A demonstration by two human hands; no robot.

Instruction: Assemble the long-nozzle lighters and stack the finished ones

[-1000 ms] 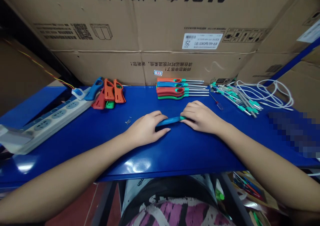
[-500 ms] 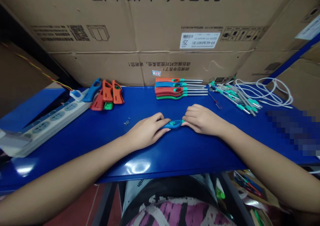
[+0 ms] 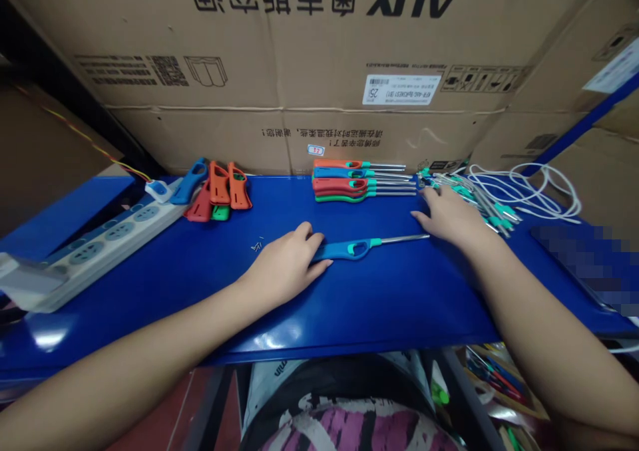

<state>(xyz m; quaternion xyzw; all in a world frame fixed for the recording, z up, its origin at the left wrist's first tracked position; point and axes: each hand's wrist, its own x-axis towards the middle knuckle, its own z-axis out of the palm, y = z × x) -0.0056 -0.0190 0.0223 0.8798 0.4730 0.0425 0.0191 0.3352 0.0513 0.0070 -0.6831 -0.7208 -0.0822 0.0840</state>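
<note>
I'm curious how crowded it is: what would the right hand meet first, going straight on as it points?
Likely the metal tubes of the stacked lighters, though the right hand may pass above them.

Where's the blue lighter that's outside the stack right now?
In the head view, the blue lighter is near the centre, held by the left hand, its metal tube pointing right, in front of the stacked lighters.

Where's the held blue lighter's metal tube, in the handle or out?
In: one end of the metal tube meets the turquoise collar on the blue handle, which the left hand holds.
</note>
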